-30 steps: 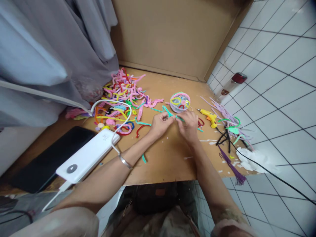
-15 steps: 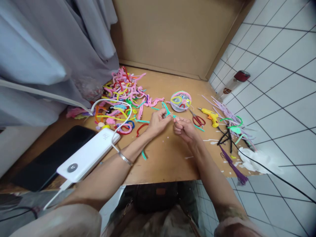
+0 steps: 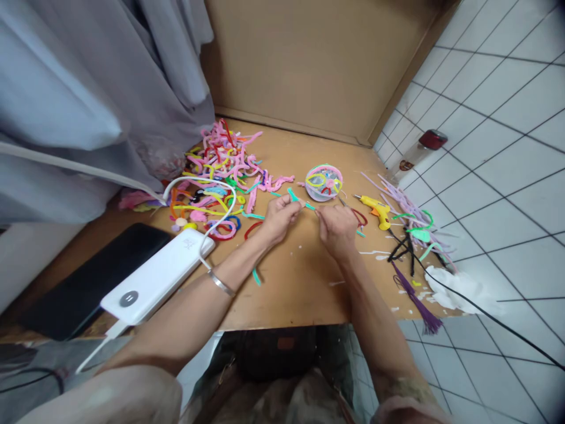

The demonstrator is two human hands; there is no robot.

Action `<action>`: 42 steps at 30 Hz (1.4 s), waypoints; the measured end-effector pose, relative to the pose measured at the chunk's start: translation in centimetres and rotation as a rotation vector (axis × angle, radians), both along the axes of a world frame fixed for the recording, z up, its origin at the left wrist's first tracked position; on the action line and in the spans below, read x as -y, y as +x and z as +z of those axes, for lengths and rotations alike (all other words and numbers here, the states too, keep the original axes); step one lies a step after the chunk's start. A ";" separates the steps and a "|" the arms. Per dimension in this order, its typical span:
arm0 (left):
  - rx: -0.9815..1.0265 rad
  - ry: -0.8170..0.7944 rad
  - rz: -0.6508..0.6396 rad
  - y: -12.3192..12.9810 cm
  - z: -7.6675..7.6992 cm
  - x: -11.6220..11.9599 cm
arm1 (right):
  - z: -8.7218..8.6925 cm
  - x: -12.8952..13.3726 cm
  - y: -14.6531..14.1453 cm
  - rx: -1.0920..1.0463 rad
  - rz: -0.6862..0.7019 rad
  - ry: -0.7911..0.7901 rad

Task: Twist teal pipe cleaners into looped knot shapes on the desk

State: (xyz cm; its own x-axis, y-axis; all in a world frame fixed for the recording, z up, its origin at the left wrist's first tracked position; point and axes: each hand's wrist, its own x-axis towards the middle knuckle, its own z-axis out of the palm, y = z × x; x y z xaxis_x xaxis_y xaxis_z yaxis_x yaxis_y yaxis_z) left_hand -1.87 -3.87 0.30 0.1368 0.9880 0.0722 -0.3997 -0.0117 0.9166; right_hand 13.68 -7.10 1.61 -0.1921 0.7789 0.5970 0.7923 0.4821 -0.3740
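Between my two hands, over the middle of the table, a teal pipe cleaner [image 3: 310, 206] runs from one set of fingers to the other. My left hand [image 3: 281, 217] pinches it, and a thicker teal end sticks up past the fingers. My right hand [image 3: 338, 227] is closed on the other end, its back turned up. A round tub [image 3: 323, 184] with yellow and pink loops on top stands just beyond. Red-handled scissors [image 3: 361, 217] lie partly hidden behind my right hand.
Tangled coloured pipe cleaners [image 3: 229, 159] heap at the back left. A white power bank [image 3: 154, 280] and a black slab [image 3: 97, 277] lie at the left. On the right are a yellow glue gun [image 3: 377, 211], lilac stems [image 3: 399, 197], a purple tassel [image 3: 415, 297] and white tissue [image 3: 454, 287].
My right hand has rolled over so its back faces up and has moved slightly right, now covering part of the scissors. The hands are a little farther apart, with more teal showing between them.
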 end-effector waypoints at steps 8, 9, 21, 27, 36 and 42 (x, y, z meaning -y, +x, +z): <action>-0.107 0.126 0.076 -0.1 -0.3 -0.1 | -0.6 -0.7 0.3 -0.146 0.048 0.054; -0.129 0.130 0.083 -0.1 -0.4 -0.2 | -0.6 -0.7 0.3 -0.196 0.070 0.030; -0.240 0.160 0.047 0.2 -1.5 0.0 | -0.8 -0.6 -0.7 -0.553 0.053 -0.257; -0.168 0.126 0.007 0.6 -1.3 0.4 | -0.8 -0.6 -0.6 -0.553 0.070 -0.299; 0.013 -0.009 -0.133 0.7 -0.4 0.5 | -0.9 -0.3 0.0 0.168 -0.119 0.175; 0.093 -0.030 -0.143 0.2 -0.4 0.2 | -1.3 -0.8 0.6 -0.053 -0.125 0.187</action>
